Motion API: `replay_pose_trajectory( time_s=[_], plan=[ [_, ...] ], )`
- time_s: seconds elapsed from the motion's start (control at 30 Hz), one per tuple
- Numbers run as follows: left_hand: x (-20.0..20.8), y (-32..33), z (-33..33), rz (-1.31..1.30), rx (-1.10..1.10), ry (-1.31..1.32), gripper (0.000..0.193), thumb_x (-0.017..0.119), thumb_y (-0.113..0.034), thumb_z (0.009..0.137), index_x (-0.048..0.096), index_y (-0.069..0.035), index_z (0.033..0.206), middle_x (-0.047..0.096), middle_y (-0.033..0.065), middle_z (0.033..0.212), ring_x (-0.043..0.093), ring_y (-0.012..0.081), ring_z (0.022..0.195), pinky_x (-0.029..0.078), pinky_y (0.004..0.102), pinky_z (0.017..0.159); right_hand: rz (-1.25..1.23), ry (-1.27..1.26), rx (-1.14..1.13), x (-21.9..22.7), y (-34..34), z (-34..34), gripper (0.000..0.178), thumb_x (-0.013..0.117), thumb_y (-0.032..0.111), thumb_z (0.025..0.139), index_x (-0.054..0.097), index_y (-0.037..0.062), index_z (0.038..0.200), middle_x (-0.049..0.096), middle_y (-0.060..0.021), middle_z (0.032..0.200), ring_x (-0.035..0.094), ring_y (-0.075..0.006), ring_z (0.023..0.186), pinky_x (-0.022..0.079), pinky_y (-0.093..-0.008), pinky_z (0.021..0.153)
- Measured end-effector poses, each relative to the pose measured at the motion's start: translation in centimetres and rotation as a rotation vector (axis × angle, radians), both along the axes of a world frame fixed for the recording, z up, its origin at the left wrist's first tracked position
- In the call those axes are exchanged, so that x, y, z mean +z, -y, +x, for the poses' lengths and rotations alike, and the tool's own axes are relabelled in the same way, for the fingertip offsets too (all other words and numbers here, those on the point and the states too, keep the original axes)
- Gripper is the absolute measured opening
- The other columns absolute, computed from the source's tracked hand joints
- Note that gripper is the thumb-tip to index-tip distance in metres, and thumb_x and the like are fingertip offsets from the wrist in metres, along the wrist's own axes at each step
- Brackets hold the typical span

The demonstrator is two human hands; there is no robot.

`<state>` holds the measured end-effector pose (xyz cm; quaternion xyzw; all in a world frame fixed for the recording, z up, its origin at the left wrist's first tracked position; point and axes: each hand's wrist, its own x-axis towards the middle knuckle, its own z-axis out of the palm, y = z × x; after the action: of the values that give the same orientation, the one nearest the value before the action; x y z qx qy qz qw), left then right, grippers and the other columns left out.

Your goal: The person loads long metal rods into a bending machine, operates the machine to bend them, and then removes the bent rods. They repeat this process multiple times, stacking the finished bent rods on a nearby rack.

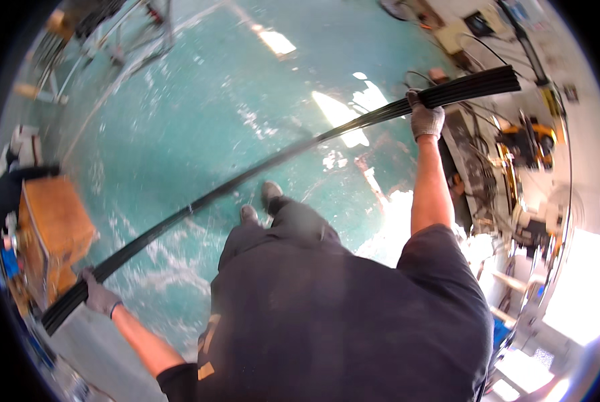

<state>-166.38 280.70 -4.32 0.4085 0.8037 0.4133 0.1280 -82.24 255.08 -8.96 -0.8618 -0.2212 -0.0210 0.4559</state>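
Note:
A long bundle of thin black rods (266, 164) stretches across in front of my body, its right end higher in the view than its left. Both of my hands wear grey gloves. My left hand (101, 295) is closed around the bundle near its lower left end. Toward the upper right end, my right hand (426, 117) grips it, with the arm stretched out. Past that hand the rods fan out slightly. A small pale band or mark (191, 209) shows on the bundle left of its middle. Whether the pieces are solid or hollow I cannot tell.
Beneath me lies a worn green floor (179, 134) with bright sun patches. A brown wooden box (55, 218) stands at the left, beside a dark-sleeved arm of another person (18, 184). Along the right are a cluttered bench (471, 161) and a yellow-black power tool (531, 142). Metal frames (122, 40) stand far left.

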Motion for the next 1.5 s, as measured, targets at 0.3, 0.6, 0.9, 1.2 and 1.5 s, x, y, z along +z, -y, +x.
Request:
replay_pose_trajectory(
  time_s=[0.3, 0.6, 0.9, 1.2, 1.5],
  plan=[
    [2.3, -16.3, 12.1, -0.037, -0.623, 0.184, 0.035, 0.076, -0.036, 0.100, 0.080, -0.004, 0.112, 0.078, 0.0083, 0.112, 0.072, 0.0221, 0.101, 0.057, 0.0366, 0.093, -0.023, -0.007, -0.656, 8.8, 25.8, -6.5, 0.031, 0.089, 0.033, 0.088, 0.083, 0.0048, 0.099, 0.079, -0.0063, 0.084, 0.070, -0.0172, 0.077, 0.054, -0.0352, 0.077],
    [1.9, -14.9, 42.5, 0.024, -1.148, 0.408, 0.023, 0.075, -0.011, 0.101, 0.075, 0.003, 0.119, 0.076, 0.0088, 0.108, 0.071, 0.0195, 0.096, 0.058, 0.0356, 0.089, -0.023, -0.021, -1.259, 7.9, 49.6, -20.7, 0.037, 0.085, 0.039, 0.086, 0.083, 0.0051, 0.102, 0.080, -0.0150, 0.091, 0.077, -0.0305, 0.090, 0.056, -0.0422, 0.085],
    [4.9, -1.0, 66.8, 0.004, -1.521, 0.596, 0.020, 0.075, -0.005, 0.099, 0.074, 0.005, 0.116, 0.074, 0.0096, 0.107, 0.072, 0.0197, 0.093, 0.058, 0.0335, 0.088, -0.065, -0.060, -1.617, 5.8, 64.3, -29.4, 0.038, 0.085, 0.041, 0.087, 0.082, 0.0078, 0.106, 0.080, -0.0209, 0.102, 0.076, -0.0397, 0.103, 0.056, -0.0488, 0.089],
    [3.3, 4.4, 71.4, -0.030, -1.562, 0.590, 0.021, 0.081, -0.010, 0.094, 0.078, 0.004, 0.110, 0.076, 0.0065, 0.103, 0.071, 0.0183, 0.095, 0.056, 0.0335, 0.091, 0.008, 0.007, -1.582, 3.9, 70.1, -26.3, 0.032, 0.083, 0.030, 0.091, 0.083, 0.0154, 0.120, 0.082, -0.0112, 0.102, 0.075, -0.0206, 0.092, 0.055, -0.0389, 0.087],
    [3.4, -1.4, 54.5, 0.077, -1.169, 0.555, 0.016, 0.073, 0.005, 0.096, 0.075, 0.005, 0.112, 0.076, 0.0103, 0.106, 0.074, 0.0203, 0.096, 0.060, 0.0326, 0.091, -0.008, -0.029, -1.175, 3.4, 62.5, -8.2, 0.053, 0.088, 0.043, 0.089, 0.079, -0.0055, 0.109, 0.081, -0.0183, 0.106, 0.076, -0.0319, 0.100, 0.054, -0.0410, 0.092]
  ],
)
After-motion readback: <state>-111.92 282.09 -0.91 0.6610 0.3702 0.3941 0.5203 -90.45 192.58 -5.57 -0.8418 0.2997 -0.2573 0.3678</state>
